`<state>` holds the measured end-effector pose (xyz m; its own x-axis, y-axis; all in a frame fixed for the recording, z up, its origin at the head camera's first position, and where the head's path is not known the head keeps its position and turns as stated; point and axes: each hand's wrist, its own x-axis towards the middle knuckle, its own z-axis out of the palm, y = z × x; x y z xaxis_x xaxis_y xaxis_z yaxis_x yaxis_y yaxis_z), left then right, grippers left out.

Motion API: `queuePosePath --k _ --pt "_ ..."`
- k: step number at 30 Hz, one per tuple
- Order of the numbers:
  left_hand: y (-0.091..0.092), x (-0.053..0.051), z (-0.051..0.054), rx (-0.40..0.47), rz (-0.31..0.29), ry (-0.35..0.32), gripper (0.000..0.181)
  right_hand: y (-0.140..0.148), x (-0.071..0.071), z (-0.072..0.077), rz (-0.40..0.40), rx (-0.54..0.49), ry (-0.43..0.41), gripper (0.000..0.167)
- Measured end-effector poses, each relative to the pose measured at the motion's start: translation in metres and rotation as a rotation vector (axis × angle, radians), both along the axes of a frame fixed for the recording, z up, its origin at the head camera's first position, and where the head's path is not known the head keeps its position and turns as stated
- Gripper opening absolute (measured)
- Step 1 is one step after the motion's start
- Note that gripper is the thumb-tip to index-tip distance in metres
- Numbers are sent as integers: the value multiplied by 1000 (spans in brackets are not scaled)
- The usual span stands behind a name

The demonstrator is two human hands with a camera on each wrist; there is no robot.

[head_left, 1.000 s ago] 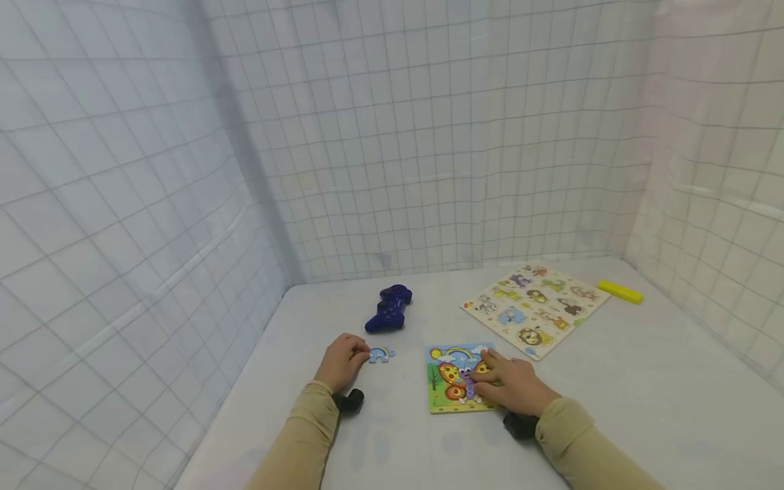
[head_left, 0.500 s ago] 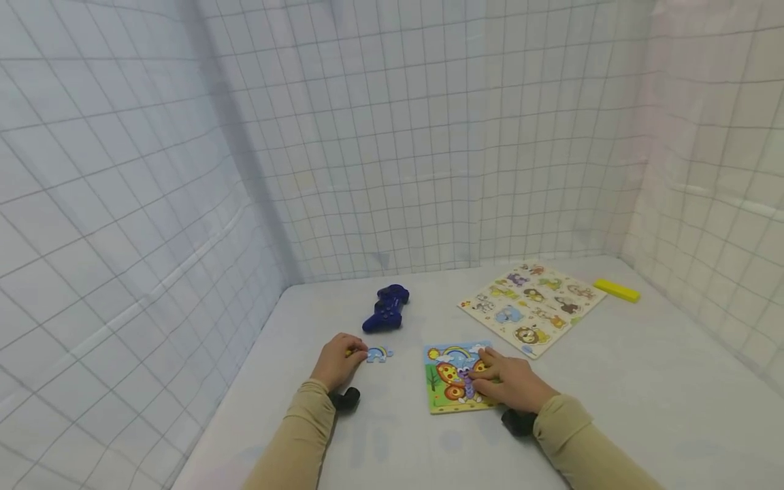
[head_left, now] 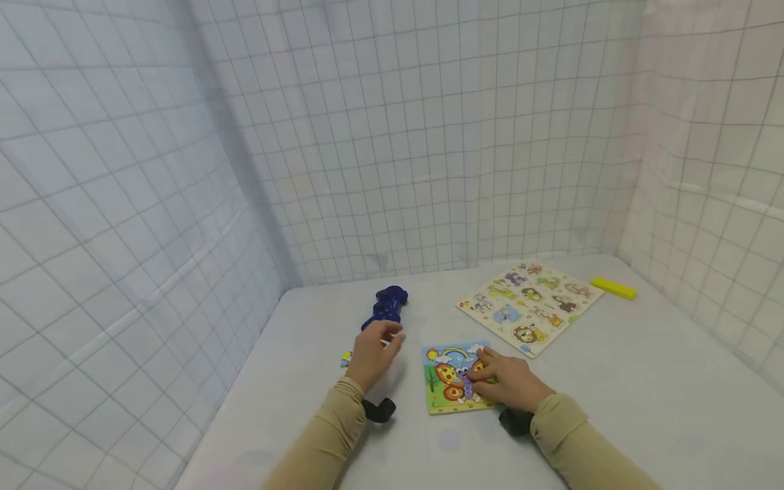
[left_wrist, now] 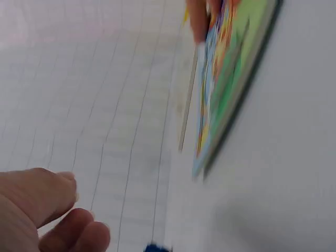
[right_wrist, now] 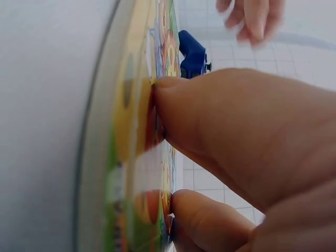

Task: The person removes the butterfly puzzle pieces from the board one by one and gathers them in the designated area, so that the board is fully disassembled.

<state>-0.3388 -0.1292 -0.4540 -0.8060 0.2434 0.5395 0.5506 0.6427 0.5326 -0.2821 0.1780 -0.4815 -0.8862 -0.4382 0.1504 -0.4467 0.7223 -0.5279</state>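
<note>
The left hand is above the table, left of the butterfly puzzle board, its fingers loosely bent; no piece shows between them. The left wrist view shows the thumb of this left hand apart from the board. A small yellow and blue piece lies left of its wrist. The right hand rests on the board's right part, fingertips on the butterfly. In the right wrist view, the right hand touches the board with thumb and fingers, and the left hand is beyond.
A dark blue game controller lies behind the left hand. Farther back on the right is a cream board with animal pictures, with a yellow bar beside its corner. Grid-patterned cloth walls surround the white table.
The left hand has moved right and slightly up, uncovering the small yellow and blue piece. The rainbow piece seen earlier beside its fingers is no longer visible. The right hand stays on the board.
</note>
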Motion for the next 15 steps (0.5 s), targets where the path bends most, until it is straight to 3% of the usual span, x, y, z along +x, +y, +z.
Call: queuePosePath --k 4,8,10,13,15 --pt "50 4 -1 -28 -127 -209 20 0 -2 0 5 14 36 30" --pt "83 0 -17 -50 -126 -356 19 -1 -2 -1 22 22 58 29" --pt "92 -1 -26 -77 -122 -354 16 -1 -1 -1 21 27 64 29" --pt "100 0 -34 -126 -122 -293 12 -2 1 -1 10 40 115 27" --pt "103 1 -37 -154 -128 -254 11 0 1 -3 -43 28 144 33"
